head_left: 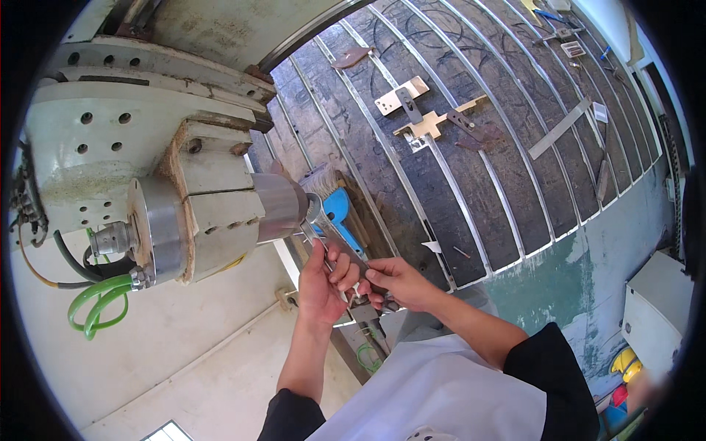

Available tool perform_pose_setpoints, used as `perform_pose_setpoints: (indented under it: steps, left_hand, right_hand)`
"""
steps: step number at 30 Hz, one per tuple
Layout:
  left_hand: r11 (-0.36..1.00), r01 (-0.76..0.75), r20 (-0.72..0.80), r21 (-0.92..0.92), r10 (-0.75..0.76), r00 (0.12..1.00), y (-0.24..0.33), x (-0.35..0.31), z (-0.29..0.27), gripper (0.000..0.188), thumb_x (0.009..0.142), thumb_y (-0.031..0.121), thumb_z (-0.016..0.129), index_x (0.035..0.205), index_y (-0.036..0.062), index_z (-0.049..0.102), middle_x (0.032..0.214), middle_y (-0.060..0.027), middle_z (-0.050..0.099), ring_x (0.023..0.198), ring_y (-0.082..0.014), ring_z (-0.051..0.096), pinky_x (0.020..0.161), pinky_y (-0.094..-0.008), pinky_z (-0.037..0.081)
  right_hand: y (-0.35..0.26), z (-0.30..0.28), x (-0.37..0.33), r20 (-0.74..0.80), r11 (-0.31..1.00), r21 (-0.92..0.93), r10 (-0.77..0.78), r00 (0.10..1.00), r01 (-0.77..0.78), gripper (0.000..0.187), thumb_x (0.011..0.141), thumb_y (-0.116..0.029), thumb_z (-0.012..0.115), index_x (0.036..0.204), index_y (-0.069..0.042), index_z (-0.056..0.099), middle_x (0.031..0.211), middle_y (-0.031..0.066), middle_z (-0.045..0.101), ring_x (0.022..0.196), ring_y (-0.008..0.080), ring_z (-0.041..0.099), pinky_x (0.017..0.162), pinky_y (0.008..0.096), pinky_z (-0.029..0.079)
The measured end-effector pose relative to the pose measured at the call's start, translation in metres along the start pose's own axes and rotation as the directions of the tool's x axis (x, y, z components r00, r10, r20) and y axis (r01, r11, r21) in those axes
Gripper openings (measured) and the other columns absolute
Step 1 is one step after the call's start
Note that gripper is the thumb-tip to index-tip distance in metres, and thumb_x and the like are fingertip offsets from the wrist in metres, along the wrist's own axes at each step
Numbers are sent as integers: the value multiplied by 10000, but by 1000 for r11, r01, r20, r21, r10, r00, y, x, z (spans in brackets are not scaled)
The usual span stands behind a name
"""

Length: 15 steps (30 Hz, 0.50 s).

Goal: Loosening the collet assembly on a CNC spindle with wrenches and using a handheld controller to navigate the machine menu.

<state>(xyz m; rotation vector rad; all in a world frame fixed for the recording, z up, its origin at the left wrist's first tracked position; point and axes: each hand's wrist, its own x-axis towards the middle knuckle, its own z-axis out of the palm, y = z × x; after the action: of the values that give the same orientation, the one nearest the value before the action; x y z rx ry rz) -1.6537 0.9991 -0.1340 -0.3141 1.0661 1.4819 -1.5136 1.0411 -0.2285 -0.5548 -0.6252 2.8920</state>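
A silver spindle motor hangs in its clamp at the left, its nose end pointing toward my hands. A wide flat metal wrench reaches from the spindle nose down to my hands. Beside it lies a thinner metal bar, possibly a second wrench, partly hidden by my fingers. My left hand is closed around the thinner bar, its fingertips against the wide wrench. My right hand grips the lower end of the wide wrench between thumb and fingers. The jaws' exact fit on the spindle cannot be made out.
Behind the wrench, a blue dustpan and a brush lie on the slotted machine bed. Farther off are wooden pieces with clamps and a metal straightedge. Green hoses loop behind the spindle. A grey cabinet stands right.
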Motion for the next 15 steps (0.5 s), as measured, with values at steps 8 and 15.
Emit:
perform_pose_setpoints:
  steps: [8,15]
  left_hand:
    - [937,-12,78,-349,42,996,-11,0,0,440,988,467,260,752,124,401,513,18,262,410,-125,257,435,-282,288]
    - [961,258,79,-104,-250,965,25,-8,-43,535,946,581,261,643,149,347,464,36,181,375,-118,188,431,-294,237]
  right_hand:
    - [10,22,10,-84,998,-65,-24,996,19,238,988,-183,422,864,-21,545,647,10,489,541,94,475,502,259,418]
    - [-7,9,25,57,889,257,379,924,-380,419,978,-416,390,868,-35,524,647,36,503,492,116,436,512,278,397]
